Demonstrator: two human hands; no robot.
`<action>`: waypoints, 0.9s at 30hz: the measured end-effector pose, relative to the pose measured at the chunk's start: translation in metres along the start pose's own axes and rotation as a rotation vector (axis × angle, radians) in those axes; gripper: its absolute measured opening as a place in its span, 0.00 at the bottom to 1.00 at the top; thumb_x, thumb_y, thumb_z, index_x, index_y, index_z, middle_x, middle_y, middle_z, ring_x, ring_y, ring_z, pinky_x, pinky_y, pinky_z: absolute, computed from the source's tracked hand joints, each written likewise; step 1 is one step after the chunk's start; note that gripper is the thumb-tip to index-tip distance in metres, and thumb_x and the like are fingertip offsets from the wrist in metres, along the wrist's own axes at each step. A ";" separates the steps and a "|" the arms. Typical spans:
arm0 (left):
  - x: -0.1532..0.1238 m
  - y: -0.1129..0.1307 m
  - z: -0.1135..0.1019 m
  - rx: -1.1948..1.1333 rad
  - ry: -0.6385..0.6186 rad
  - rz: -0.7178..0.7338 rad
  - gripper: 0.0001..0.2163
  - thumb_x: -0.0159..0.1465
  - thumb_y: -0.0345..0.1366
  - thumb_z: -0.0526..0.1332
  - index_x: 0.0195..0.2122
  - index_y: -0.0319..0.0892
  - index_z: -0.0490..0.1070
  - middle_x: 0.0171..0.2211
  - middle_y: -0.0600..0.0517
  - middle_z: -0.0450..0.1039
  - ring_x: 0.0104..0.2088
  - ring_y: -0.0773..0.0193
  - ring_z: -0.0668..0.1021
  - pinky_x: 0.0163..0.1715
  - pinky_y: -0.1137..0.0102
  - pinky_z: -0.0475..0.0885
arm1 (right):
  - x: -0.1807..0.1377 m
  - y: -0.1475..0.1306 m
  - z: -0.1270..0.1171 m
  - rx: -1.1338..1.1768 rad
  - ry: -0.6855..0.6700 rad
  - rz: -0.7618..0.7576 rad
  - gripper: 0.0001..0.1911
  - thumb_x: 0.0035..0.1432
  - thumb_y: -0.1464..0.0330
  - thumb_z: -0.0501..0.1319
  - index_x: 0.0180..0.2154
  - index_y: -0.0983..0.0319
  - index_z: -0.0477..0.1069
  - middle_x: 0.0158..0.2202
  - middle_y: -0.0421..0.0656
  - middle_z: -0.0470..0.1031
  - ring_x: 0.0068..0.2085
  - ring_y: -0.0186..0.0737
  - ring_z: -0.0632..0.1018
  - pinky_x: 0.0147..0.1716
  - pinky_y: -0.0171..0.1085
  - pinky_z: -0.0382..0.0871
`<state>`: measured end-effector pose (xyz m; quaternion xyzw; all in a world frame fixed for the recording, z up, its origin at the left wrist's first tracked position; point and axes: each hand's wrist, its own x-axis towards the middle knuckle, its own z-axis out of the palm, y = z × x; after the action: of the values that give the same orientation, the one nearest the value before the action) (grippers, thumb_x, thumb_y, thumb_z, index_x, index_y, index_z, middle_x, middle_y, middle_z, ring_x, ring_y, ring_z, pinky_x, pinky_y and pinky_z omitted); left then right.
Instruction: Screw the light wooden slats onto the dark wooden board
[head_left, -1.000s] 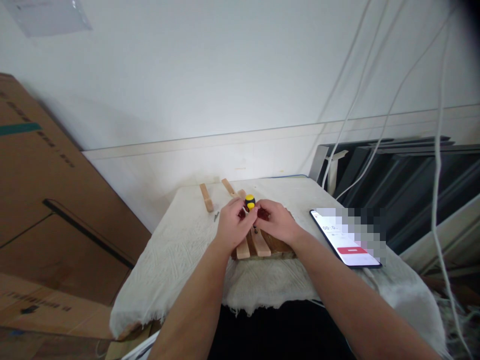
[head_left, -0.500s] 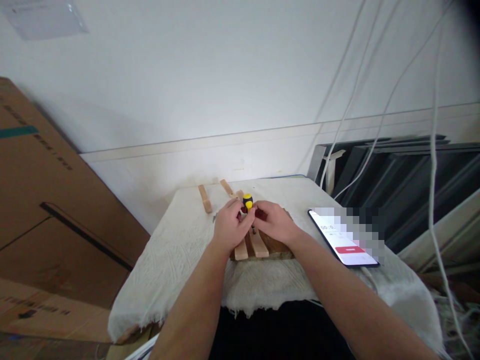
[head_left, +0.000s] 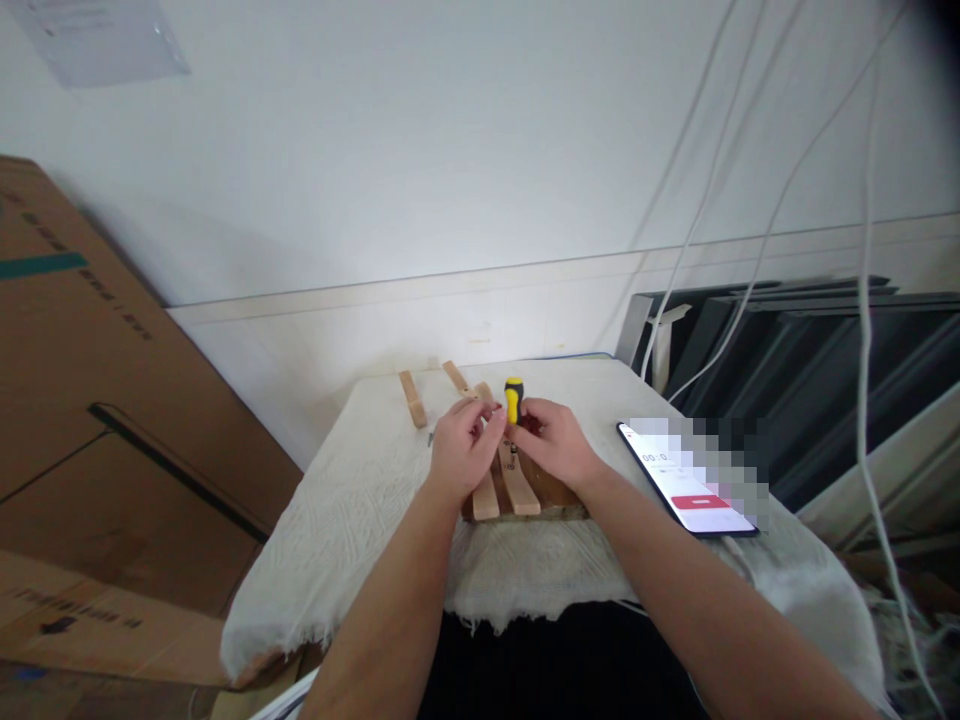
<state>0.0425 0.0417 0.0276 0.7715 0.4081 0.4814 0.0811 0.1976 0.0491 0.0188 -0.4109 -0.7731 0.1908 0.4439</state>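
Head view, left to right: a loose strip lies on the cloth, apparently left for later. The left hand is curled narrow beside the driver; whether it holds anything, I cannot tell. Beneath it, the near strip rests on the board. The driver stands roughly upright, tip hidden, pinched low by the right hand. The right strip, alongside, bears dark hardware; fastening there seems under way, unfinished. A phone lies farther right.
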 end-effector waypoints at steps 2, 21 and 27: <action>0.001 -0.002 -0.001 -0.022 0.073 -0.029 0.11 0.65 0.39 0.54 0.34 0.39 0.72 0.28 0.50 0.71 0.29 0.66 0.72 0.31 0.71 0.65 | 0.001 0.002 -0.001 0.066 0.134 0.101 0.13 0.53 0.62 0.59 0.22 0.61 0.62 0.19 0.35 0.61 0.23 0.32 0.64 0.24 0.33 0.55; 0.001 -0.009 0.003 -0.021 0.014 -0.079 0.08 0.59 0.32 0.57 0.27 0.38 0.75 0.23 0.52 0.72 0.25 0.68 0.71 0.27 0.73 0.64 | 0.005 0.012 -0.004 0.342 0.210 0.214 0.15 0.52 0.59 0.59 0.22 0.61 0.63 0.19 0.35 0.60 0.23 0.32 0.63 0.24 0.34 0.55; 0.001 -0.007 0.001 0.195 -0.256 0.015 0.13 0.59 0.31 0.55 0.19 0.39 0.73 0.19 0.52 0.68 0.23 0.68 0.69 0.26 0.73 0.61 | 0.001 0.011 0.000 0.173 0.011 0.086 0.11 0.52 0.62 0.61 0.25 0.62 0.68 0.22 0.37 0.66 0.25 0.33 0.66 0.25 0.33 0.58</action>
<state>0.0393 0.0471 0.0241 0.8338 0.4334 0.3378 0.0534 0.2028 0.0569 0.0124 -0.4048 -0.7332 0.2733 0.4732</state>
